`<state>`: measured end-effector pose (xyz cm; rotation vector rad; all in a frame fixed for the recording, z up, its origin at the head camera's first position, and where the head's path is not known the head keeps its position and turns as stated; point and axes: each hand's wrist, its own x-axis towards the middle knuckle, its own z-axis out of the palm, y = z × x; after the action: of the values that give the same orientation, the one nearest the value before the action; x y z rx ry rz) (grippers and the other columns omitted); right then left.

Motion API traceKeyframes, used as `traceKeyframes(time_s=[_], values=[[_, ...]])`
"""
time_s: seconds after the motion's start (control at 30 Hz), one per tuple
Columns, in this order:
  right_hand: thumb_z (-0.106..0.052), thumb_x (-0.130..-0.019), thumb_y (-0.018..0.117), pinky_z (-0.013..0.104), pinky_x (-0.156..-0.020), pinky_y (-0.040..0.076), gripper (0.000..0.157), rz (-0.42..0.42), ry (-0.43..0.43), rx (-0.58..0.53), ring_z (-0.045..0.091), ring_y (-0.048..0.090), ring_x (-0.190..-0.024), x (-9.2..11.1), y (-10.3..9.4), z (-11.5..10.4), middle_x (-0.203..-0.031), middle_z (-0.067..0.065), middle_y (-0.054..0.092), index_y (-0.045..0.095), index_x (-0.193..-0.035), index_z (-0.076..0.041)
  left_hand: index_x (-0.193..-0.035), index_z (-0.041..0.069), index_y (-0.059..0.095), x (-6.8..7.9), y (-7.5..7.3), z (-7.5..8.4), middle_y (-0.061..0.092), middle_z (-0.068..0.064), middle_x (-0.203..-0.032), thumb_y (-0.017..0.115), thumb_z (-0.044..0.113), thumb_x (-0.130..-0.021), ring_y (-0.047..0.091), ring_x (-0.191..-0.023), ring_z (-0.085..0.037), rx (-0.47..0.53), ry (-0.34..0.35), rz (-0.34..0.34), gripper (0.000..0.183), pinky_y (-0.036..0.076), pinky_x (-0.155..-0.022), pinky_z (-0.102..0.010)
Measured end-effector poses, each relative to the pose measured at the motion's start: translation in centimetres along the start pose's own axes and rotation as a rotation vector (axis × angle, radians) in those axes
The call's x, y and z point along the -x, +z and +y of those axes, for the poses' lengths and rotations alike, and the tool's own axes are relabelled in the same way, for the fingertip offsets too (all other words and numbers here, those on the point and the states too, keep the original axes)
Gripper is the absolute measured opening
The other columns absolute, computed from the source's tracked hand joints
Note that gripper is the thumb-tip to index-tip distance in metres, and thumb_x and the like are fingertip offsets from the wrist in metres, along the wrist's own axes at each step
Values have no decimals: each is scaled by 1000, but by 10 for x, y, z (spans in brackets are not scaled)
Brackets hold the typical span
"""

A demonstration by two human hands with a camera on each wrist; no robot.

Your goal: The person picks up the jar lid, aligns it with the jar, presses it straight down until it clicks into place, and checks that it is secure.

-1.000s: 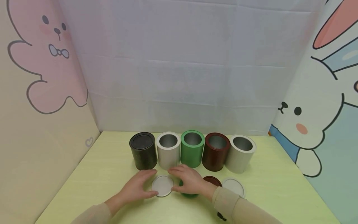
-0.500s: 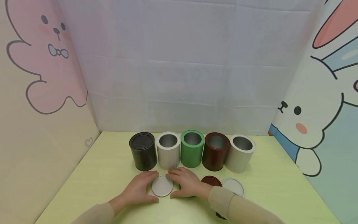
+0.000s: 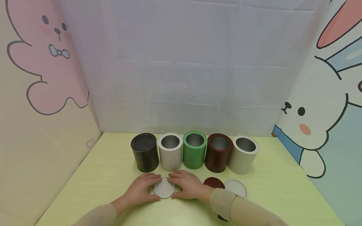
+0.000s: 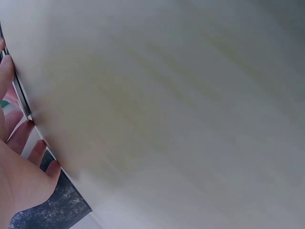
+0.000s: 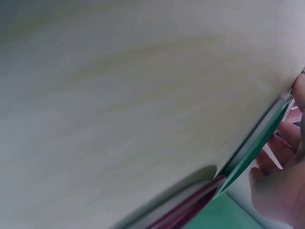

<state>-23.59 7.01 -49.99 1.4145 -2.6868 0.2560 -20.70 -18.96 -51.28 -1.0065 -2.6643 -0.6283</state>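
Observation:
A round white lid [image 3: 164, 188] lies flat on the table in front of a row of cans. My left hand [image 3: 141, 188] holds its left edge, fingertips at the far rim and thumb at the near rim. From the other side my right hand [image 3: 189, 185] holds the right edge the same way. The green lid [image 5: 257, 143] lies under my right hand and is mostly hidden in the head view. Behind the hands stand an open white can [image 3: 171, 157] and an open green can [image 3: 194, 155].
A black can [image 3: 145, 158] with its lid on stands at the row's left end. Further right are an open dark red can [image 3: 217, 160] and another open white can [image 3: 241, 161]. A dark red lid [image 3: 214, 182] and a second white lid [image 3: 236, 188] lie before them.
Both hands have shifted slightly, and their fingertips have come in to the white lid's rim. My right hand has moved a little left and nearer. The lid and cans have stayed put.

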Motion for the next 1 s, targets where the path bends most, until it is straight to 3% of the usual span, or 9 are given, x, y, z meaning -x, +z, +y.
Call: traceKeyframes(time_s=[0.2,0.5,0.67,1.0], values=[[-49,-87,73,29,-105,43,61,-6,8,-22,17,50,-129,0,0,-1,-139,1,58,62,-136,-14,-119,4,71,-1,0,0,69,-7,-121,87,43,-71,60,-113,-29,16,-6,-7,64,48,-98,-45],[-44,-85,77,26,-103,44,60,-6,14,-136,13,52,-126,2,-7,1,-136,0,60,62,-135,-13,-121,-1,69,-2,-2,5,69,-7,-118,88,42,-71,60,-111,-26,119,-60,-26,68,49,-96,-43],[-41,-84,79,26,-103,44,60,32,1,-195,13,54,-124,4,-13,5,-135,1,61,64,-133,-11,-121,-3,69,-3,-6,10,68,-11,-119,91,33,-69,61,-112,-29,154,-74,13,67,49,-97,-45],[-34,-81,83,31,-101,47,60,156,-37,-247,20,59,-119,9,-25,7,-130,5,64,65,-130,-5,-120,-3,69,-11,-16,18,70,-11,-117,93,30,-67,63,-107,-30,163,-19,121,67,53,-91,-46]])
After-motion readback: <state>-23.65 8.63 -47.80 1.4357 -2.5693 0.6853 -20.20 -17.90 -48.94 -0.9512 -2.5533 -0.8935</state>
